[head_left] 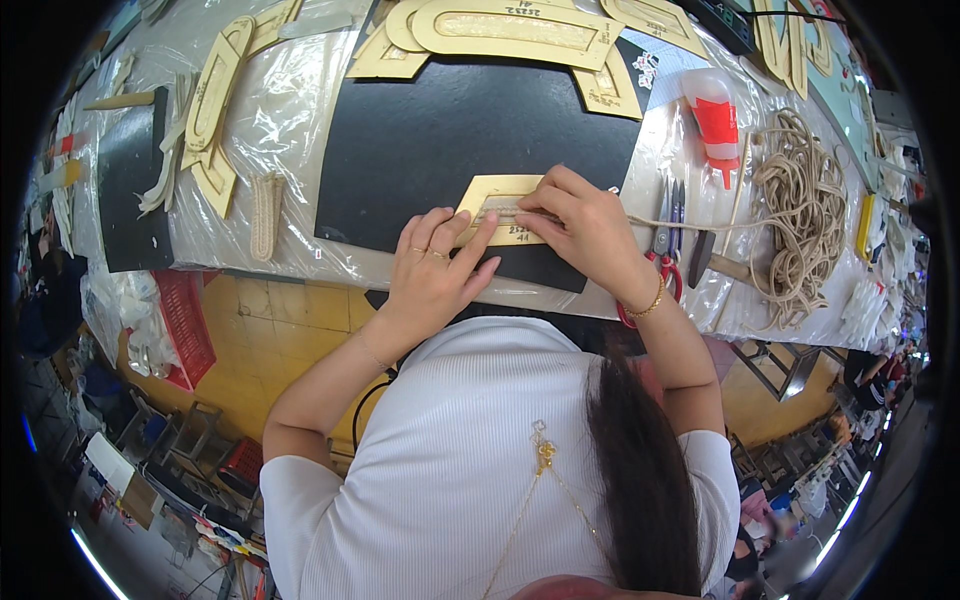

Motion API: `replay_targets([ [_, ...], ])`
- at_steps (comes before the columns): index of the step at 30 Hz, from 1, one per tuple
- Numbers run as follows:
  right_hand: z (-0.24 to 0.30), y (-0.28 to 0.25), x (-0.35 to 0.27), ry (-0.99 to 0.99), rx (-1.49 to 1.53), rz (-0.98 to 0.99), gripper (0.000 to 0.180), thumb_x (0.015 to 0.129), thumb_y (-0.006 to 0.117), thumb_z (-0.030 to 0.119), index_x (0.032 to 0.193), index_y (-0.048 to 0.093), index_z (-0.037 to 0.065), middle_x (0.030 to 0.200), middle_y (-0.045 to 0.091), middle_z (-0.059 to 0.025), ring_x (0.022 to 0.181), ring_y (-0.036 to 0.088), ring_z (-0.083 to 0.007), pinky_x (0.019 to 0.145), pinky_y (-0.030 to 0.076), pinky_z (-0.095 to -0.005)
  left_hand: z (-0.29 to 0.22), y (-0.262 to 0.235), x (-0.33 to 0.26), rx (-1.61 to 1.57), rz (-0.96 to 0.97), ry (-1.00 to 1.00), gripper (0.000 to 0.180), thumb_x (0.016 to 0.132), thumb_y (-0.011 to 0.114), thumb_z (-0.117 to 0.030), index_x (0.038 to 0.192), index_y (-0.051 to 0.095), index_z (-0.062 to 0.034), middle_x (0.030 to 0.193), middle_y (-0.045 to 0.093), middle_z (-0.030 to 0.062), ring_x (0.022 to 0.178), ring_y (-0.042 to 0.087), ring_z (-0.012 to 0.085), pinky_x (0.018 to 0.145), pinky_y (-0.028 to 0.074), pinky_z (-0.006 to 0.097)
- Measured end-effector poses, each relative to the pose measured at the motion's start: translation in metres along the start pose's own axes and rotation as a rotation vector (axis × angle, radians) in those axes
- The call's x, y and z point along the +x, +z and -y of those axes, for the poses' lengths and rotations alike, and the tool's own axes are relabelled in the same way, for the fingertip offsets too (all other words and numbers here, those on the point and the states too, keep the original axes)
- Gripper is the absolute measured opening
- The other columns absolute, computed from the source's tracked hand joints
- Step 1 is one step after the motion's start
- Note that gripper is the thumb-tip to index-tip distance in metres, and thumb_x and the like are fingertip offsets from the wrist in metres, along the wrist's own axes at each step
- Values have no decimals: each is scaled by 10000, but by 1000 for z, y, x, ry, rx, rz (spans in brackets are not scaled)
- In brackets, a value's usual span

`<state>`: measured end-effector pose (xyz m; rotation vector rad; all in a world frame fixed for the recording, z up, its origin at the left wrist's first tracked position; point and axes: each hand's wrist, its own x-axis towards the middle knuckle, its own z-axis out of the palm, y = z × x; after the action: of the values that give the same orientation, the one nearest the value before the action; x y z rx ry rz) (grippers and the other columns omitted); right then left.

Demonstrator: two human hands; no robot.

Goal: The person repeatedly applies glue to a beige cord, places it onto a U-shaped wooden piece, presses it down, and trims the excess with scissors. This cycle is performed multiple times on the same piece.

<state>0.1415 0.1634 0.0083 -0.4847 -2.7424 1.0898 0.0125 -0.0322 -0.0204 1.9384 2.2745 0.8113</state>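
A pale yellow template board (487, 186) with a long cut-out slot lies on a black mat (430, 150) in front of me. My left hand (440, 258) rests on its left end, fingers stretched out, the index fingertip at the slot's edge. Over the right part of the board, my right hand (585, 225) is closed in a pinch on a beige cord (665, 222). From there the cord runs right to a loose tangled heap of cord (800, 205). The fingers partly cover the slot and the cord within it.
Near my right hand lie red-handled scissors (663, 240) and a hammer (725, 262). Behind them is a red-and-white squeeze bottle (713, 120). More yellow templates (515, 30) lie at the back. On the left are a braided beige piece (266, 217) and another hammer (125, 101).
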Motion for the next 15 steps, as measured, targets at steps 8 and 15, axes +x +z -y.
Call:
replay_targets([
  [8, 5, -3, 0, -17, -52, -6, 140, 845, 755, 209, 881, 694, 89, 896, 600, -28, 705, 666, -239, 606, 541, -367, -5, -4, 11, 67, 76, 10, 603, 787, 805, -256, 1336, 640, -68, 1141, 556, 116, 1112, 530, 308, 953, 446, 463],
  [15, -3, -25, -6, 1, -67, 22, 114, 843, 759, 175, 913, 728, 91, 906, 629, -23, 742, 675, -245, 633, 543, -351, -2, -13, 22, 142, 130, 96, 541, 790, 787, -228, 1280, 660, -35, 1024, 570, 108, 1040, 556, 287, 929, 454, 444],
])
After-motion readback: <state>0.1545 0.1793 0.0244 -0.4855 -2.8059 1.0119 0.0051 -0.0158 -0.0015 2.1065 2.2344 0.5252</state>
